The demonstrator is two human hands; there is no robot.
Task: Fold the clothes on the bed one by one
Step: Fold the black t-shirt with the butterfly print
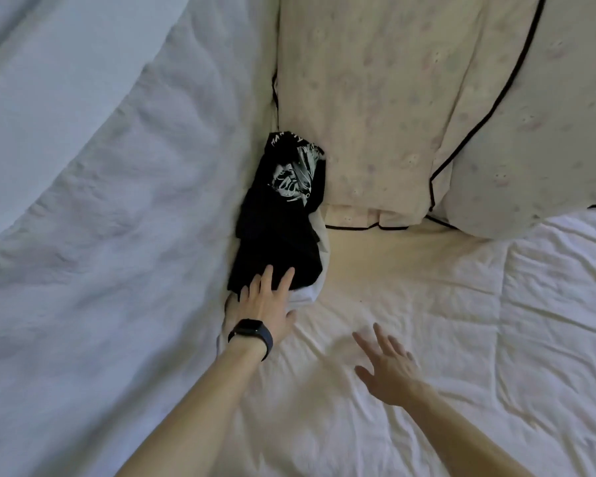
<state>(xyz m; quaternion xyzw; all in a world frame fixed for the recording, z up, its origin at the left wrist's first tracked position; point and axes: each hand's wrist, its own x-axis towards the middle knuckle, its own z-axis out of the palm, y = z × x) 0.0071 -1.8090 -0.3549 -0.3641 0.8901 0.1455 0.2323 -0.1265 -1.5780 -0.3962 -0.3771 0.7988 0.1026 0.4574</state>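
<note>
On the bed (427,339), against a pillow (358,98): black clothes (279,228), lengthwise away. Left hand (265,301) nearer, flat on the near end; right hand (386,370) spread, empty.

Here's the bed (410,339), its cream sheet creased all over. A pale duvet (100,201) is bunched along the left side. At the head, a flowered pillow (365,108) with black piping touches a second pillow (537,149). Against the duvet's edge lie black clothes (276,242) with white print, piled on a white garment (310,287).
</note>
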